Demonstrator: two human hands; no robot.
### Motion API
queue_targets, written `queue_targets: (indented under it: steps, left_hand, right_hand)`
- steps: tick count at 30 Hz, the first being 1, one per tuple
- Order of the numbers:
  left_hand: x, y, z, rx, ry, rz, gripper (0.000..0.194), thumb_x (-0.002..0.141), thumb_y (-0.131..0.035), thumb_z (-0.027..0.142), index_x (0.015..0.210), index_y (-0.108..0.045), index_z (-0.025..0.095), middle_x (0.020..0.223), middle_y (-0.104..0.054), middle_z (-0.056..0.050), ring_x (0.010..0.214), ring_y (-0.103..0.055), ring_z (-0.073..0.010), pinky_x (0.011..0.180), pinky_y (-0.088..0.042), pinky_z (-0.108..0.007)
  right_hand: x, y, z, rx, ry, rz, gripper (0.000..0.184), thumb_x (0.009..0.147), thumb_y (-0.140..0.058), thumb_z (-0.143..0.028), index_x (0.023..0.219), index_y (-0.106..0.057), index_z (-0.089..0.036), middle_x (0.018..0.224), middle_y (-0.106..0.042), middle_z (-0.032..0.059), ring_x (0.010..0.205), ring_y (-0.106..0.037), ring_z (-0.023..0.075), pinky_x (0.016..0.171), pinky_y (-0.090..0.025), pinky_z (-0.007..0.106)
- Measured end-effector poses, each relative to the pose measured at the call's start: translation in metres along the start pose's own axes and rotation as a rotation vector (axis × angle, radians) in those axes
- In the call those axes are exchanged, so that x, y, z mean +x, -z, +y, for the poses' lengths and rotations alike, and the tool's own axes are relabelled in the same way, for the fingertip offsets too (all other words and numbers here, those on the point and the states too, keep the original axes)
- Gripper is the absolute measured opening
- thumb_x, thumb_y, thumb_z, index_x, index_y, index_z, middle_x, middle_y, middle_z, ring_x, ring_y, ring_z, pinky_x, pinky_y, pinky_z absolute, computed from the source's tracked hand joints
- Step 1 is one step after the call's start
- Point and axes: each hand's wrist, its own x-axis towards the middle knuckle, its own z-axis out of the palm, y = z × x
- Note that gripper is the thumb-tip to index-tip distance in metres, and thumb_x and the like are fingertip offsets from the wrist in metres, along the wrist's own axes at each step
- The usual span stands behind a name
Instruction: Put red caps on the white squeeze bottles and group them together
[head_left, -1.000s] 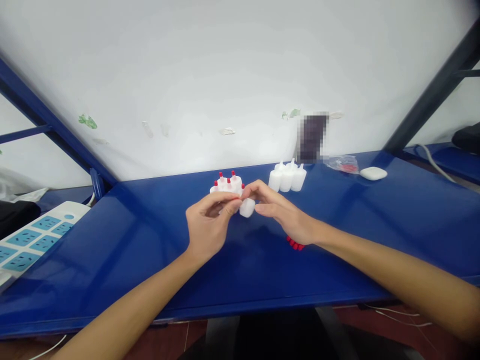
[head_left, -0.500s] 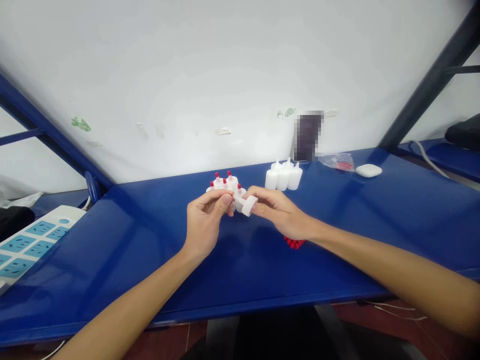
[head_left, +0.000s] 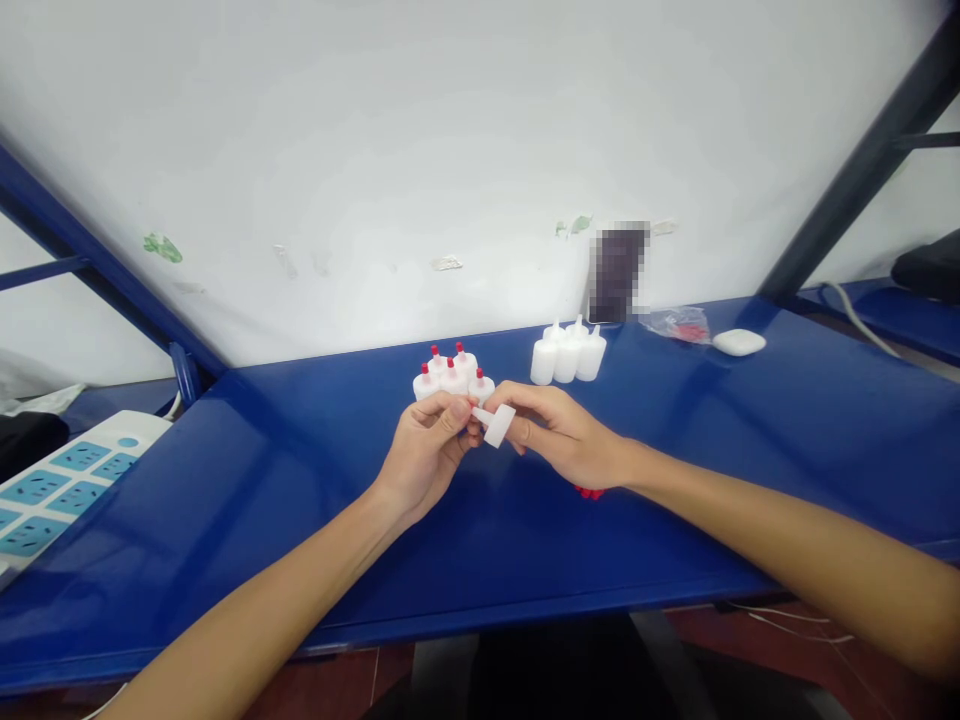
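So, over at the blue counter (head_left: 525, 570), the person has a white nozzle top (head_left: 499, 426) raised between both hands, tilted, its spout toward the left. The left hand (head_left: 429, 445) pinches the spout's tip, where a speck of red shows; the right hand's (head_left: 562, 432) fingers are closed on the broad base. Just behind stand white bottles with red tips (head_left: 452, 378); farther right, uncapped white bottles (head_left: 567, 357) are bunched together. Below the right wrist, small red caps (head_left: 590, 493) peek out, partly hidden.
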Motion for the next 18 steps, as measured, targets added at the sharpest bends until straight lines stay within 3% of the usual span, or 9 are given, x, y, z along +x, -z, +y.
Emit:
queue_targets:
  steps: [5,9,15,18]
  left_hand:
    - [-0.001,0.000,-0.004,-0.086,0.065,0.038,0.034,0.060,-0.090,0.038,0.065,-0.067,0.014,0.067,-0.060,0.002,0.061,-0.053,-0.0061,0.060,-0.048,-0.019]
    - [-0.001,-0.001,-0.008,-0.109,0.078,0.018,0.033,0.066,-0.087,0.037,0.068,-0.065,0.014,0.068,-0.059,0.002,0.063,-0.054,-0.0061,0.063,-0.048,-0.018]
    - [-0.002,-0.008,-0.011,-0.020,0.060,0.046,0.029,0.085,-0.068,0.044,0.094,-0.063,0.017,0.060,-0.053,0.005,0.048,-0.043,-0.0046,0.048,-0.037,-0.016]
    - [-0.004,-0.010,-0.013,0.096,0.101,0.029,0.029,0.092,-0.056,0.046,0.095,-0.061,0.017,0.053,-0.048,0.006,0.040,-0.034,-0.0045,0.041,-0.027,-0.017]
  right_hand:
    - [-0.001,0.004,0.004,-0.156,0.044,-0.012,0.019,0.099,-0.050,-0.031,0.099,-0.063,-0.018,0.082,-0.058,-0.0002,0.065,-0.049,0.0096,0.062,-0.042,0.023]
    - [0.000,0.004,0.005,-0.181,0.028,-0.009,0.019,0.098,-0.050,-0.031,0.097,-0.064,-0.018,0.081,-0.061,0.0004,0.064,-0.051,0.0097,0.061,-0.043,0.024]
    - [0.004,-0.001,0.010,-0.243,0.138,0.361,0.008,0.085,-0.066,-0.025,0.088,-0.062,-0.018,0.082,-0.065,0.0011,0.071,-0.061,0.0132,0.067,-0.051,0.028]
    - [0.008,0.005,0.016,-0.299,0.133,0.502,0.008,0.085,-0.063,-0.022,0.093,-0.061,-0.020,0.084,-0.065,0.0003,0.066,-0.062,0.0123,0.064,-0.054,0.028]
